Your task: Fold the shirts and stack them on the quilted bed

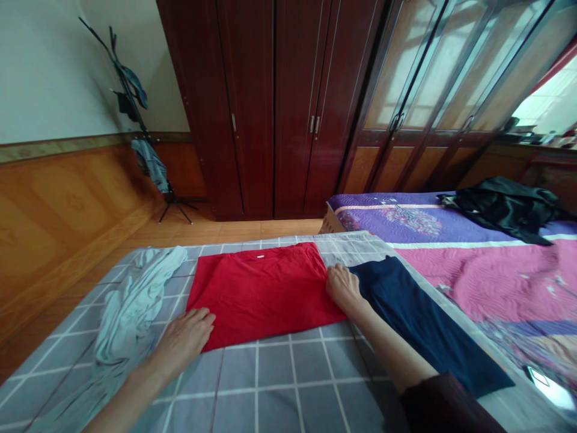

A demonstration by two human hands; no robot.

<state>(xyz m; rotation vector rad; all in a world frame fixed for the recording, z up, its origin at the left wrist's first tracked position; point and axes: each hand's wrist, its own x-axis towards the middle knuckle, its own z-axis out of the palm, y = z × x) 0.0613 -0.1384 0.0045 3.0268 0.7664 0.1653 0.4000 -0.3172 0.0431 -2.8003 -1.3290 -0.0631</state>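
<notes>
A red shirt (pixel 265 291), folded into a broad rectangle with a small white label near its far edge, lies on a grey checked bedspread (pixel 274 385). At its near left corner rests my left hand (pixel 192 329), fingers stretched out and lying over the cloth's edge. My right hand (pixel 343 285) is at the shirt's right edge, its fingers curled and closed on the red cloth; the fingertips are partly hidden. Just right of that hand, a dark blue folded garment (pixel 419 319) runs under my right forearm. A pale, crumpled garment (pixel 130 307) lies to the left of my left hand.
A second bed with a purple and pink cover (pixel 487 270) adjoins on the right, bearing a black garment (pixel 505 204). A phone-like bright object (pixel 552 388) lies at the lower right. Beyond stand a dark red wardrobe (pixel 274 108) and a coat stand (pixel 135 108).
</notes>
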